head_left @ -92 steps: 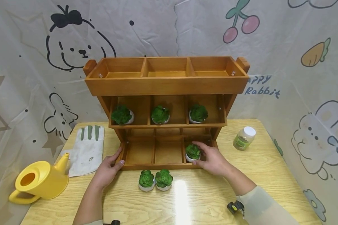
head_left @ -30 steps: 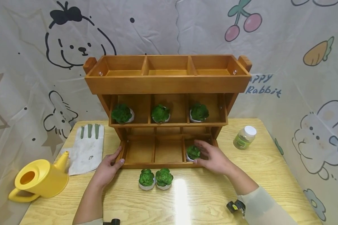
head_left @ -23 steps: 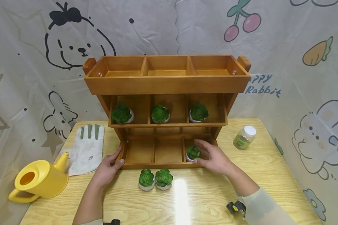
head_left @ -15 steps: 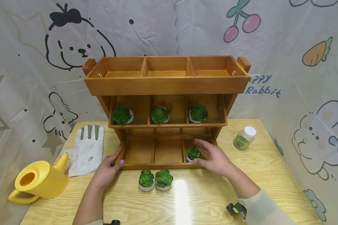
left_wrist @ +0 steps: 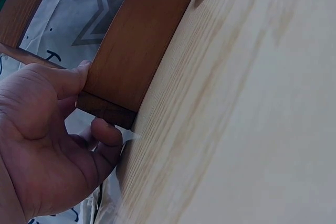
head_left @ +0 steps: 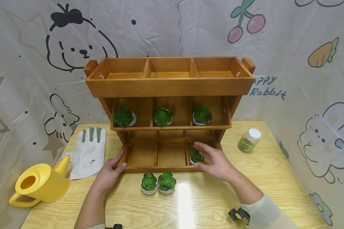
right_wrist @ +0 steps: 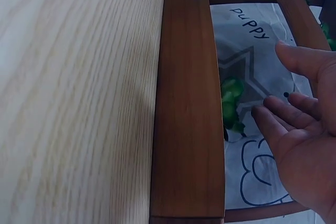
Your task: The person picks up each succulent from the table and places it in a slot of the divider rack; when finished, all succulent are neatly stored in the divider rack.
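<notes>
A three-tier wooden plant stand stands on the table. In its bottom right compartment sits a small potted succulent in a white pot. Over and beside this succulent hovers my right hand, fingers loosely bent; the right wrist view shows a gap between the fingertips and the green leaves. With thumb and fingers, my left hand grips the stand's lower left front corner. Two more potted succulents are side by side on the table before the stand.
Three potted succulents occupy the middle tier. Left of the stand lie a white glove and a yellow watering can. A white-lidded jar stands at the right. Patterned cloth hangs behind.
Earlier my right fingers were around the succulent in the bottom right compartment; they have since come off it, and the hand has just shifted slightly left. My left hand has stayed put.
</notes>
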Demonstrator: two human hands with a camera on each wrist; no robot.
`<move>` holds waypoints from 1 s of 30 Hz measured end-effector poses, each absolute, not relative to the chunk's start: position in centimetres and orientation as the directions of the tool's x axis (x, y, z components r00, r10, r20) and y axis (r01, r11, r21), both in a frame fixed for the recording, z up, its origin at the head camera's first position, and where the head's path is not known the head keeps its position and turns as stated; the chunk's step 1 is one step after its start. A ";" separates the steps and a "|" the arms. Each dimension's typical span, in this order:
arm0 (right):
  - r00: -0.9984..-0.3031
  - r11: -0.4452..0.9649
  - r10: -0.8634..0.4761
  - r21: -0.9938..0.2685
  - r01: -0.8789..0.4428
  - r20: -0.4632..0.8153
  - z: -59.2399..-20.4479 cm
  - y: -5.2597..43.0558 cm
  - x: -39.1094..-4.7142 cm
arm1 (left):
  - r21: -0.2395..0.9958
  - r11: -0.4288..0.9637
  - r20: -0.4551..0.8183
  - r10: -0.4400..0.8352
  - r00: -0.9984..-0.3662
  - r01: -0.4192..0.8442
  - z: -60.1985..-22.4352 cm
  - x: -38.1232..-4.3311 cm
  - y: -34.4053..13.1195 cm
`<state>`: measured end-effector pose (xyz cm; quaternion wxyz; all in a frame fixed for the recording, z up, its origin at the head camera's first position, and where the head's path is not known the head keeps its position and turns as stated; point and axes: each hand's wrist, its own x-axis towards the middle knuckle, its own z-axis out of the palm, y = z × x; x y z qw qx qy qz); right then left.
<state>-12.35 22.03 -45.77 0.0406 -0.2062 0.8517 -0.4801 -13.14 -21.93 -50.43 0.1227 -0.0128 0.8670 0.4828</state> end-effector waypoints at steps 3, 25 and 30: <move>-0.906 0.442 -0.403 -0.839 -0.317 0.130 -45.8 21.7 -12.2 | 0.831 0.538 -0.226 0.092 -0.970 -0.143 -50.4 -13.2 -21.9; -0.842 0.413 -0.529 -0.835 -0.364 0.105 -46.1 18.4 -10.6 | 0.829 0.536 -0.240 0.089 -0.967 -0.157 -50.5 -13.3 -21.9; -0.826 0.405 -0.557 -0.838 -0.365 0.091 -46.3 17.8 -10.3 | 0.836 0.528 -0.235 0.096 -0.967 -0.151 -50.5 -13.2 -21.9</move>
